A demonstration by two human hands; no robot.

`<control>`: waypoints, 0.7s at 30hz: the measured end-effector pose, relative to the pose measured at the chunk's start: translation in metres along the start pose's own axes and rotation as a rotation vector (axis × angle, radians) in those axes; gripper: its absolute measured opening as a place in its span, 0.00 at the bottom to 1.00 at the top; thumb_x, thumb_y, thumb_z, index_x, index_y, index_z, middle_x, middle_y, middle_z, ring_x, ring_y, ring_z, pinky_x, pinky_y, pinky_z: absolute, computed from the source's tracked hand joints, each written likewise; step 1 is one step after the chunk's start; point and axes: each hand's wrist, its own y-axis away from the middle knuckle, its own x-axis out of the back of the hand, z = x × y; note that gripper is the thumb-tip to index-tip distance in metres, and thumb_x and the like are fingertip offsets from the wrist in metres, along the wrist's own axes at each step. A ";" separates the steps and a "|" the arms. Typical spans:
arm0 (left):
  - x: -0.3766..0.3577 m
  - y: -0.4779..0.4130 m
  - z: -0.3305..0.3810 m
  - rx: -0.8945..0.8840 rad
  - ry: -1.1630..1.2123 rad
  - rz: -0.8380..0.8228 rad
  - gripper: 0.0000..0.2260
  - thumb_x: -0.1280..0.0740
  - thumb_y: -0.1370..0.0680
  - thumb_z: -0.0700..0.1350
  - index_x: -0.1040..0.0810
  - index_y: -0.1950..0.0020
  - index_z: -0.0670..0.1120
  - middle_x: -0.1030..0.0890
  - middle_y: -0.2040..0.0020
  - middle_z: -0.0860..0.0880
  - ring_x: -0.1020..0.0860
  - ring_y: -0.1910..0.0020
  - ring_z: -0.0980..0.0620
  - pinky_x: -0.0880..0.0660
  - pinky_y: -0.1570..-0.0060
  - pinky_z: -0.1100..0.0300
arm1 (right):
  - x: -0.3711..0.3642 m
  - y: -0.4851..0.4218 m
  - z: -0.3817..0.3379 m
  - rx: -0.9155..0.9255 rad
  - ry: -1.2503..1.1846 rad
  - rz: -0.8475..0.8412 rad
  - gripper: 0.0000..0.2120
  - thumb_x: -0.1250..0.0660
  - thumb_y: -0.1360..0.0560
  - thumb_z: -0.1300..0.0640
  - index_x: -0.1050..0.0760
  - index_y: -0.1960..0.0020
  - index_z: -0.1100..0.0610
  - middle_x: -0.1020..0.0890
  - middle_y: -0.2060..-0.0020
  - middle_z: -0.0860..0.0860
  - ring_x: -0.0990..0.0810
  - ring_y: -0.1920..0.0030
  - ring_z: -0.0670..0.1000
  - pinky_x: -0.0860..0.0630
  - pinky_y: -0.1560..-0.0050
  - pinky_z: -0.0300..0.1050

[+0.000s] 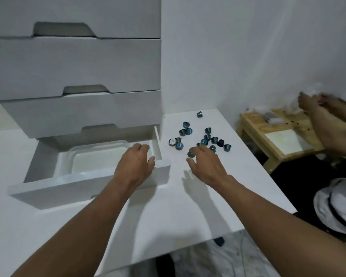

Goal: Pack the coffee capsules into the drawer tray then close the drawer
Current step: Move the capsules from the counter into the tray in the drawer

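Pinching a capsule (191,154), right hand (206,163); left hand (134,162) curled over tray (88,162), contents unclear.

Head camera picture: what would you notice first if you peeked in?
The blue coffee capsules jump out, scattered on the white table right of the open drawer. Its white tray shows no capsules yet. The right hand pinches one capsule, and the left hand hovers curled over the tray's corner.

The open drawer (84,182) left the white tray (96,160) reachable from above; its raised right wall (157,142) stood between tray and scattered capsules (214,140).
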 end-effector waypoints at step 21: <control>-0.145 -0.029 0.156 0.143 0.101 -0.154 0.15 0.35 0.23 0.45 0.24 0.40 0.38 0.21 0.46 0.39 0.22 0.49 0.39 0.26 0.49 0.52 | 0.009 -0.010 0.188 -0.044 -0.062 -0.079 0.18 0.37 0.21 0.53 0.29 0.33 0.57 0.25 0.37 0.54 0.25 0.39 0.54 0.32 0.37 0.44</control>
